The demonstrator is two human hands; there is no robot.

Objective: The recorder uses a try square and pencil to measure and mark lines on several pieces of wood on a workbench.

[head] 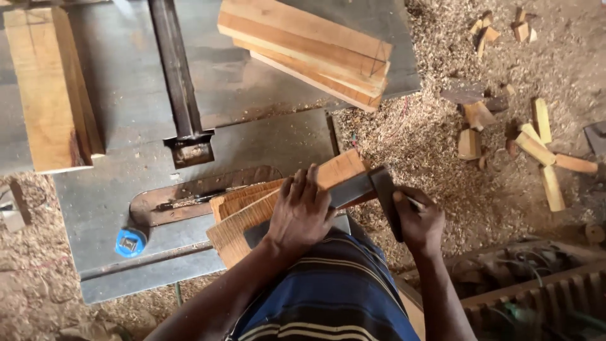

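Hands (302,211) on try square (366,189), plank (252,215)

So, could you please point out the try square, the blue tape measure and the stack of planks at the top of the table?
try square (385,202), head view, on its dark stock beside the right hand.
blue tape measure (130,242), head view, middle of its round case.
stack of planks (309,38), head view, face of the top plank.

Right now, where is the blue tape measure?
In the head view, the tape measure lies at lower left on the grey saw table, near its front edge, left of the left hand and the plank.
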